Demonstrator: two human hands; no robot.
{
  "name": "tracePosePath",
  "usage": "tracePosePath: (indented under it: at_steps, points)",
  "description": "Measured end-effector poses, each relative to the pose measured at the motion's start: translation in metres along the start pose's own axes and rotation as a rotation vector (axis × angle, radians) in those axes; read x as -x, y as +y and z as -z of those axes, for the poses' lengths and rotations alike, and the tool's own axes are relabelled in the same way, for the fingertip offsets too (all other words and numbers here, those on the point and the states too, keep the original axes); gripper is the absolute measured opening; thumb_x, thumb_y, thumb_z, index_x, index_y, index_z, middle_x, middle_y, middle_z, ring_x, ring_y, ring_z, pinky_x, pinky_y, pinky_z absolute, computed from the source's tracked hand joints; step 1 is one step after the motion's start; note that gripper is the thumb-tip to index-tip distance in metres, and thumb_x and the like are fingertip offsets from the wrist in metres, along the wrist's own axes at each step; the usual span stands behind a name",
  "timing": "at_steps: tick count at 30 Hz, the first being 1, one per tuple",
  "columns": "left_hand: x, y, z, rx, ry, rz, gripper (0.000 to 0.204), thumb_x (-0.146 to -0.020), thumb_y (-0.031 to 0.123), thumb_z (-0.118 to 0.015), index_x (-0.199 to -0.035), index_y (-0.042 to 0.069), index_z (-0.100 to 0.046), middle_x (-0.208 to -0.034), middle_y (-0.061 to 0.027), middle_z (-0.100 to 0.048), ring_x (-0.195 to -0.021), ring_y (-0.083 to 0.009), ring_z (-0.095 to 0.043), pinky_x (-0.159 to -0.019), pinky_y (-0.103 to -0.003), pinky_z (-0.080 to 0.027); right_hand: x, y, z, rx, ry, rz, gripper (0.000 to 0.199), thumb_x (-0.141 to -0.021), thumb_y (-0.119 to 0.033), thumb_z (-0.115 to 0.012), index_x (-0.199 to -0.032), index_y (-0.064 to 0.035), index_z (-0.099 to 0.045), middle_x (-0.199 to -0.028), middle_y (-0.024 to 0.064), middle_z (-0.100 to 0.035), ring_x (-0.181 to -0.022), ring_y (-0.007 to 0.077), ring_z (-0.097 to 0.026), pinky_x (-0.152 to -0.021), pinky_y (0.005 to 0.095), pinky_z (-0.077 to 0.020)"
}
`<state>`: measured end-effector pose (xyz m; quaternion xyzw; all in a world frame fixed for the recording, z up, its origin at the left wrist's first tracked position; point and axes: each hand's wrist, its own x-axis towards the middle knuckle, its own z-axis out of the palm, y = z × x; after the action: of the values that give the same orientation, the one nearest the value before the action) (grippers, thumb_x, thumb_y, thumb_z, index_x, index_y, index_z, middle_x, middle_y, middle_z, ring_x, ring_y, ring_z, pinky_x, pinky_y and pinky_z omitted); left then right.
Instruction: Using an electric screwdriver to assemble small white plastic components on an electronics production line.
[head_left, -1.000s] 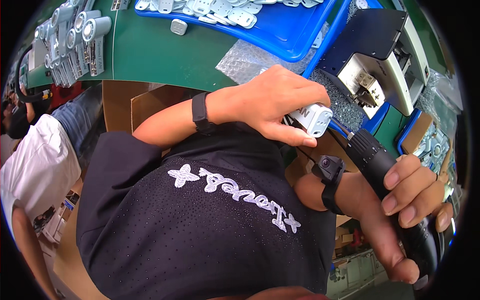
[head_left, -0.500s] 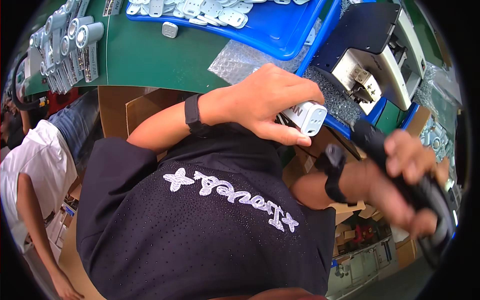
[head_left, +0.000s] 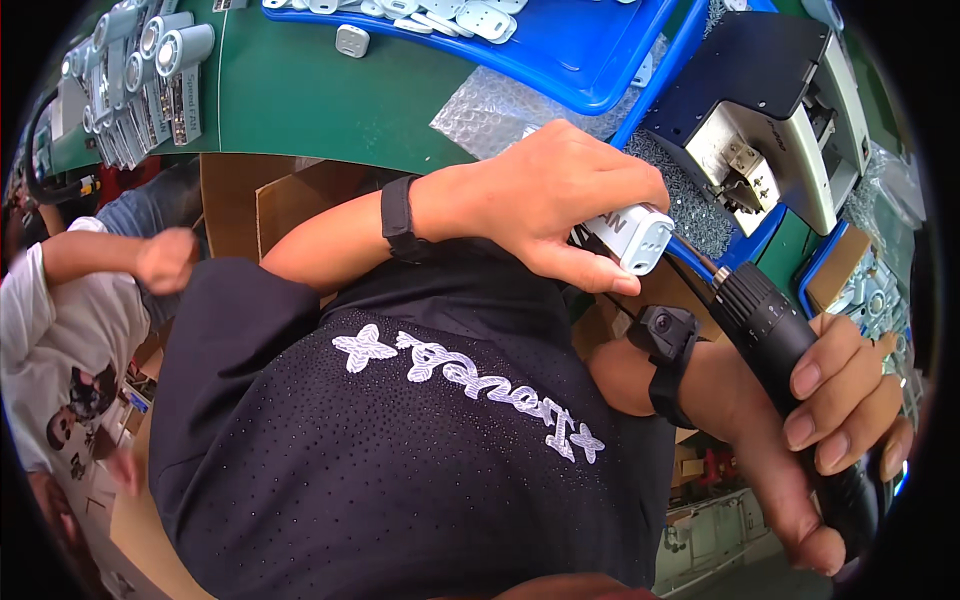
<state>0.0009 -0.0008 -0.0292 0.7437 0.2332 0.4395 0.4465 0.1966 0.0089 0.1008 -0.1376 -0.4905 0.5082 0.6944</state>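
Observation:
My left hand (head_left: 545, 205) is wrapped round a white box-shaped housing (head_left: 622, 238). At the housing's right end shows a pale end cap (head_left: 653, 245) with small holes. In my right hand (head_left: 850, 400) is a black electric screwdriver (head_left: 765, 312), its fingers closed round the grip. The screwdriver's thin bit points up and left at the end cap; whether it touches a screw is too small to tell. Dark wires show beside the housing, partly hidden by my left thumb.
A screw feeder (head_left: 790, 130) stands at the back right. A blue tray (head_left: 590, 70) holds several pale plates, with one loose plate (head_left: 351, 40) beside it. Bubble wrap (head_left: 490, 110) lies at the table edge. Fan units (head_left: 185, 50) are stacked far left, near a co-worker (head_left: 60, 290).
My right hand has brought the screwdriver closer, its bit now at the housing's end cap. The left hand keeps its hold on the housing. The co-worker's arm has risen.

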Motion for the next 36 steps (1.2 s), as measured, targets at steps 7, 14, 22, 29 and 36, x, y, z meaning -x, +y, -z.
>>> tracePosePath:
  at_steps: [7,14,22,29,36]
  points:
    - [0.003,-0.005,-0.001,0.019,0.047,-0.028,0.052,-0.078,0.045,-0.076,-0.1,0.0,-0.062,-0.084,-0.0119,-0.066,-0.071,-0.0313,-0.067,-0.059,-0.037,-0.051,-0.011,-0.008,-0.028,0.147,-0.002,-0.027,0.045,-0.085,-0.029,-0.076,-0.114,-0.0053,-0.051,-0.08,-0.0009,-0.055,-0.058,0.0129,-0.055,-0.058,0.0314,-0.0478]
    - [0.004,-0.005,-0.002,0.022,0.036,-0.019,0.051,-0.078,0.045,-0.076,-0.099,0.001,-0.062,-0.082,-0.0107,-0.065,-0.069,-0.0306,-0.066,-0.057,-0.037,-0.05,-0.015,0.012,-0.031,0.018,-0.038,-0.06,0.046,-0.1,-0.04,-0.057,-0.125,-0.0031,-0.044,-0.076,0.0067,-0.055,-0.053,0.0205,-0.055,-0.05,0.0373,-0.0524]
    - [0.004,-0.004,-0.002,-0.024,0.094,-0.055,0.05,-0.08,0.044,-0.077,-0.104,0.004,-0.061,-0.085,-0.0094,-0.065,-0.072,-0.0295,-0.066,-0.058,-0.036,-0.05,-0.009,-0.002,-0.022,0.032,-0.167,-0.071,0.063,-0.095,-0.063,-0.053,-0.123,-0.0066,-0.044,-0.078,0.0057,-0.044,-0.06,0.0179,-0.046,-0.056,0.0372,-0.0446]
    - [0.017,0.0,-0.01,-0.176,0.299,-0.127,0.038,-0.077,0.023,-0.076,-0.108,0.008,-0.061,-0.085,-0.0056,-0.065,-0.072,-0.0269,-0.067,-0.057,-0.036,-0.053,-0.003,-0.005,-0.024,0.14,-0.124,-0.094,0.051,-0.098,-0.053,-0.056,-0.119,-0.0078,-0.046,-0.078,0.004,-0.044,-0.059,0.0177,-0.047,-0.054,0.0344,-0.044]
    - [-0.023,0.03,0.154,-0.794,-0.089,-0.403,0.034,-0.087,0.013,-0.068,-0.119,0.001,-0.064,-0.099,-0.0087,-0.067,-0.09,-0.0196,-0.07,-0.07,-0.033,-0.057,0.016,-0.004,-0.034,0.219,0.12,-0.153,0.052,-0.081,-0.038,-0.076,-0.115,-0.006,-0.053,-0.075,0.0027,-0.052,-0.056,0.0111,-0.052,-0.06,0.0291,-0.0432]
